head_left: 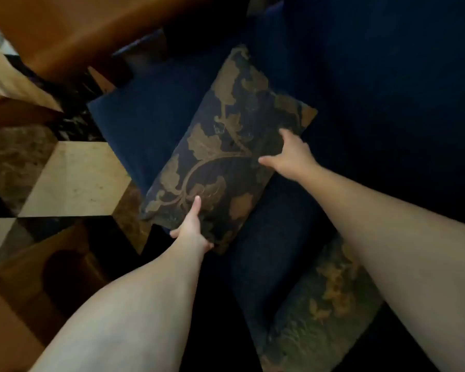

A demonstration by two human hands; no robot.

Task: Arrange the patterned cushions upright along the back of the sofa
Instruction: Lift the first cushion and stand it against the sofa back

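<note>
A dark blue cushion with a gold leaf pattern (226,146) lies tilted over the seat of the dark blue sofa (151,124). My left hand (191,232) grips its near edge, thumb on top and fingers underneath. My right hand (290,154) holds its right edge, with the thumb spread across the patterned face. A second patterned cushion (322,304) lies flat on the seat lower right, partly under my right forearm. The sofa back (387,76) is a dark mass at the upper right.
A floor of beige and dark marble tiles (75,178) spreads to the left of the sofa. A brown wooden piece of furniture (73,30) stands at the upper left, and another brown surface (16,304) sits at the lower left.
</note>
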